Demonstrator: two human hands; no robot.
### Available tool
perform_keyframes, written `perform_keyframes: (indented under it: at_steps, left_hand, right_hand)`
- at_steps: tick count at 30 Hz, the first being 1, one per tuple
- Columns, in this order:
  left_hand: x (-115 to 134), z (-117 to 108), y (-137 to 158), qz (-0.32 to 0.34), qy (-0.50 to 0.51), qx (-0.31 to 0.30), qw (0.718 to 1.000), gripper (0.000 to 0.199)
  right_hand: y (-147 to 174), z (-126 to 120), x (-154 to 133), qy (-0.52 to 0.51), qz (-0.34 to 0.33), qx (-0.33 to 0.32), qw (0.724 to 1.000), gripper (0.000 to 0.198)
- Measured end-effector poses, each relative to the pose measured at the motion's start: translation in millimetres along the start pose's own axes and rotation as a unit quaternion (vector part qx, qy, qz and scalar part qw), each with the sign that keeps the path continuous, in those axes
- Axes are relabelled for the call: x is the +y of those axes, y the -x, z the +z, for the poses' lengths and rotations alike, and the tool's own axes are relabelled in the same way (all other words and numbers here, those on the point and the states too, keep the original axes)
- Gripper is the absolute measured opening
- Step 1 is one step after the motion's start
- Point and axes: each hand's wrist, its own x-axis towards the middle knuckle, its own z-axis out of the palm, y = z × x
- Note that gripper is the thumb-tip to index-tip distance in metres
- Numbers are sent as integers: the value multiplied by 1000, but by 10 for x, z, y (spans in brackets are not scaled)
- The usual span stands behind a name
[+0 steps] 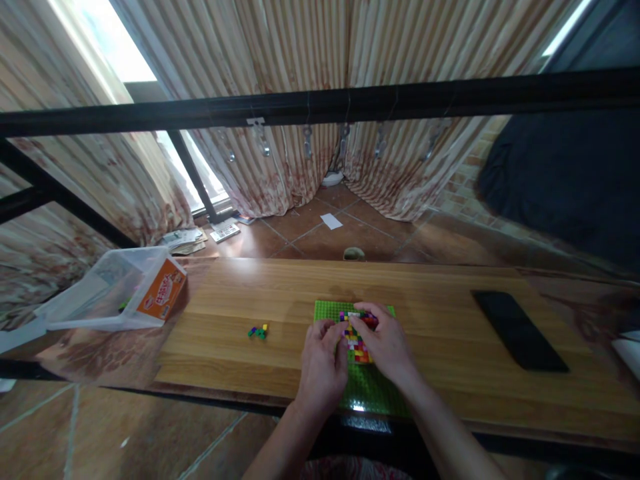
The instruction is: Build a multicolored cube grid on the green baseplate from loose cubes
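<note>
A block of multicoloured toy building bricks (361, 355) sits on a green studded baseplate (373, 389) near the front edge of the table. From the left, my left hand (325, 363) reaches over the plate, its thumb and fingers closed at the block's left side. My right hand (391, 343) covers the block's upper right part, with curled fingers and the thumb pressed on top of the bricks. Both hands hide much of the block, and any single brick between the fingertips is too small to tell. Left of the plate lies a small group of loose bricks (259, 332), green, blue and yellow.
On the wooden tabletop (240, 287), a black flat object (517, 330) lies at the right. A clear plastic bin (107, 287) with an orange label stands at the left. Beyond the table, a black metal bar (320, 107) with hanging clips crosses in front of striped curtains.
</note>
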Motion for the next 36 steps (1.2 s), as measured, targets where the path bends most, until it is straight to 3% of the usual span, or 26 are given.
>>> perform_keyframes:
  at_steps: [12,17,22,27,31,36]
  left_hand:
    - [-4,49,24,12,-10,15,1000,30]
    - [17,-35,77,2,-14,37,999,26]
    - [-284,-300,195,-46,-54,96,993,25]
    - [-704,-645,276,-120,-138,177,967,22]
    - [-861,-780,242,-145,-191,189,952,21]
    - [-932,-735,149,-133,-260,166,942,19]
  right_hand:
    - [-7,48,87,-11,-9,-11,1000,24]
    - [-8,30,146,-21,-17,-22,999,28]
    - [-4,24,196,-11,-7,-25,1000,35]
    - [34,10,229,-11,26,-6,1000,43]
    - [96,-43,229,-19,50,26,998,40]
    - [173,-130,254,-43,63,55,996,38]
